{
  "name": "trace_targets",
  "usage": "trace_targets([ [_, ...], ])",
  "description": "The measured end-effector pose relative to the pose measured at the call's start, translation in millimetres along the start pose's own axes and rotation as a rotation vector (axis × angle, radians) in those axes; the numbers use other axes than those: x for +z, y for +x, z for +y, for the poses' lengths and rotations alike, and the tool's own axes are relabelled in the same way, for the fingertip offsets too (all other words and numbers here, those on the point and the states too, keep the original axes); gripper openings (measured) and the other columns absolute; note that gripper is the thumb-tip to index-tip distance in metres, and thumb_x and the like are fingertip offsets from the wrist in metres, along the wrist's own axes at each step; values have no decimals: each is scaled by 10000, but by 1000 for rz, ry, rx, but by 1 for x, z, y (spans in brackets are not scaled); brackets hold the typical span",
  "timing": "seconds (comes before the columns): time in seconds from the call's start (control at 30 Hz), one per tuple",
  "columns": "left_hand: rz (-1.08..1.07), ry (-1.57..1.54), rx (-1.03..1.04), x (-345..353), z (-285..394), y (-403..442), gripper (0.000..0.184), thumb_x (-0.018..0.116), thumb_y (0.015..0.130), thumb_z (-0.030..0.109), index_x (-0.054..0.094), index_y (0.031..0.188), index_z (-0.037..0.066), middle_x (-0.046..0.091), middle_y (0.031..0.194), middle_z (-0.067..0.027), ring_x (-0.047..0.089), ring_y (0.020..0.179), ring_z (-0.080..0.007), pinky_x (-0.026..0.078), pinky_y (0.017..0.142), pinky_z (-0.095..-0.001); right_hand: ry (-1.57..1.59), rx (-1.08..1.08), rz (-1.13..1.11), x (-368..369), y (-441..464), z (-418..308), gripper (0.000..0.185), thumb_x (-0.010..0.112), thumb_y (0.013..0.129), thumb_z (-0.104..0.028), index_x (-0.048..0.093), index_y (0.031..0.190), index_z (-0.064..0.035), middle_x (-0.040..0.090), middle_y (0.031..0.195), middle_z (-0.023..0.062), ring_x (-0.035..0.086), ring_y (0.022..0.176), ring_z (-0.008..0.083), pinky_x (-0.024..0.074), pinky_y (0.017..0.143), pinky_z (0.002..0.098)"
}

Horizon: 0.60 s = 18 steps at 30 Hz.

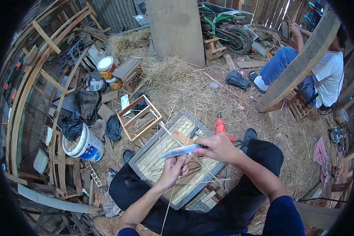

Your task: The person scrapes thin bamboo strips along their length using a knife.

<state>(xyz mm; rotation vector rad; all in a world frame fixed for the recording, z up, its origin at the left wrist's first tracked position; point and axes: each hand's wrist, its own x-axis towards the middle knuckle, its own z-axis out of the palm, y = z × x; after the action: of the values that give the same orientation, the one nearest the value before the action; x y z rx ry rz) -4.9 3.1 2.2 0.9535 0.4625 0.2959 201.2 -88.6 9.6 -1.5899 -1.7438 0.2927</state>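
Note:
In my right hand (pixel 218 146) is a knife (pixel 180 151), its fingers wrapped round the dark handle. The broad blade points left across the low slatted table (pixel 139 160). My left hand (pixel 172 171) is closed just below the blade, pinching a thin wooden strip (pixel 168 212) that trails down between my legs. Where blade and strip meet is hard to make out. Several more thin strips (pixel 202 167) lie loose over the tabletop. Beyond the blade rests a small flat piece of wood (pixel 181 137).
A red power drill (pixel 220 125) stands right of the table, and a wooden frame (pixel 134 131) at its left corner. Further left is a white bucket (pixel 91 147). Another person (pixel 322 78) sits at right behind a slanted post (pixel 306 65). Straw and shavings cover the floor.

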Motion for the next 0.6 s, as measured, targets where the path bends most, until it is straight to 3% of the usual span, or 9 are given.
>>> trace_targets([
  [0.1, -3, 58, 23, 10, 4, -11, 125, 478, 1037, 226, 455, 1059, 105, 351, 656, 22, 268, 488, -58, 227, 443, -240, -18, 257, 95, -12, -1, 16, 268, 618, 934, -353, 663, 978, -93, 616, 627, 119, 634, 562, 300, 465, 501, 404],
  [0.2, -11, -1, -18, 8, 5, -18, 129, 466, 1042, 217, 451, 1081, 95, 396, 689, 4, 284, 481, -57, 238, 439, -230, -165, 343, 212, -33, -10, 54, 254, 602, 947, -328, 659, 983, -83, 623, 633, 120, 639, 574, 308, 472, 525, 400],
  [0.37, 83, -4, -49, -8, 8, -19, 166, 445, 1045, 246, 463, 1124, 102, 414, 670, -6, 287, 464, -60, 235, 422, -230, -156, 312, 168, -28, -37, 43, 255, 614, 932, -331, 652, 1005, -89, 629, 646, 126, 646, 600, 321, 488, 561, 413],
  [0.6, 36, -18, -76, -9, -6, -13, 184, 433, 1053, 258, 452, 1147, 101, 415, 706, 0, 284, 476, -54, 237, 433, -218, -81, 133, 61, -8, -27, 8, 292, 611, 929, -381, 645, 981, -96, 625, 671, 132, 638, 582, 313, 482, 523, 407],
])
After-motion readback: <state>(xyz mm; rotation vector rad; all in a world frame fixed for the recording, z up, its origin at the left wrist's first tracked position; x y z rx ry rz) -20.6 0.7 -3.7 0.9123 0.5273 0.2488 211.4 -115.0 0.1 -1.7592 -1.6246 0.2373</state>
